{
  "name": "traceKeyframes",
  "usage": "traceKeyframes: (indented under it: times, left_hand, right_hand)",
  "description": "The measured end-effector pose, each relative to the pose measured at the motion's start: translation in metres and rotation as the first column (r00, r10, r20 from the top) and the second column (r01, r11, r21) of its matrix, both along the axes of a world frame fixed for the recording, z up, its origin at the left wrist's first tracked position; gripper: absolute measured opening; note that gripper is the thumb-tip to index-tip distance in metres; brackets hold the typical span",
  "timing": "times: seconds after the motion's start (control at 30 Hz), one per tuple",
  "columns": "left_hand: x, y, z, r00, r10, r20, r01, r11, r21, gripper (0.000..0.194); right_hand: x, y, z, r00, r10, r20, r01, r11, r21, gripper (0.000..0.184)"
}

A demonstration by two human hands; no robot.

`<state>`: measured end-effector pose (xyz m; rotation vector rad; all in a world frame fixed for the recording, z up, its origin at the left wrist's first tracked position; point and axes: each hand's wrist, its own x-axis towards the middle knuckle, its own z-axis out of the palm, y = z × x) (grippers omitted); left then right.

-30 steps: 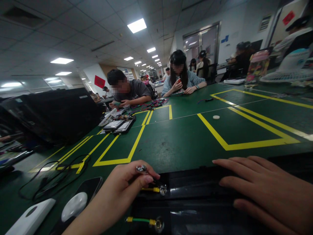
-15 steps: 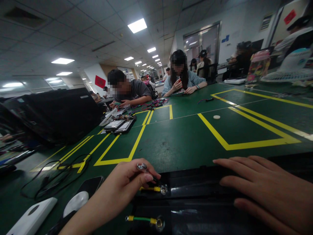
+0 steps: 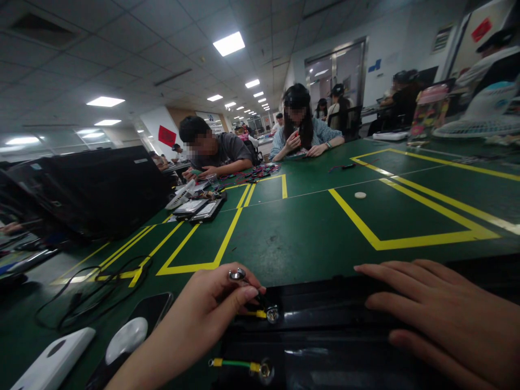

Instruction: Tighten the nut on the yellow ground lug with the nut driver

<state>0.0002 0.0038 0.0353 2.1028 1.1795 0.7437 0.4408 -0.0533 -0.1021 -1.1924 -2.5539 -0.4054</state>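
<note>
My left hand [image 3: 203, 314] is pinched round a small metal-tipped tool [image 3: 236, 275], whose lower end meets a screw and a yellow ring terminal [image 3: 271, 313] at the top left corner of a black panel [image 3: 325, 346]. My right hand [image 3: 442, 319] lies flat on the panel's right part, fingers stretched out toward the left. A green-yellow wire with a second ring terminal [image 3: 244, 367] lies on the panel's lower left.
The panel rests on a green table [image 3: 292, 233] marked with yellow tape. A phone [image 3: 150, 309], white objects [image 3: 125, 338] and a black cable [image 3: 89, 292] lie at the left. A large black case [image 3: 93, 189] stands beyond. Several people work at the far side.
Almost nothing differs; my left hand and the tool have shifted very slightly at the screw. My right hand stays flat on the panel.
</note>
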Motion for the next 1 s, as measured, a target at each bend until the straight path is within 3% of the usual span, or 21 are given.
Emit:
traceKeyframes:
  times: [0.1,0.27,0.4,0.5,0.6,1.0]
  left_hand:
    - [-0.001,-0.003,-0.003,1.000,0.015,0.010,-0.015,1.000,0.017,0.022]
    - [0.000,-0.005,0.000,0.983,0.131,0.130,-0.118,0.988,-0.099,0.015]
    - [0.001,-0.010,0.000,0.992,0.126,0.008,-0.127,0.990,0.059,0.016]
    - [-0.001,-0.013,-0.010,0.993,0.102,-0.059,-0.089,0.978,0.190,0.020]
    - [-0.005,-0.013,-0.021,0.995,0.077,-0.056,-0.063,0.972,0.225,0.023]
    - [-0.011,-0.011,-0.027,0.997,0.052,-0.054,-0.044,0.989,0.144,0.027]
  right_hand:
    - [0.000,0.000,0.002,0.999,0.005,-0.031,-0.006,1.000,-0.028,0.044]
    - [-0.001,0.001,0.005,1.000,0.009,-0.024,-0.011,0.999,-0.048,0.043]
    - [-0.001,0.002,0.005,1.000,0.015,-0.013,-0.015,0.999,-0.032,0.044]
    - [-0.001,0.000,0.005,1.000,0.009,-0.005,-0.009,0.999,-0.035,0.044]
    - [-0.003,-0.001,0.007,1.000,0.008,-0.002,-0.008,0.999,-0.042,0.045]
    - [0.000,0.000,0.006,0.999,0.017,-0.028,-0.019,0.998,-0.067,0.043]
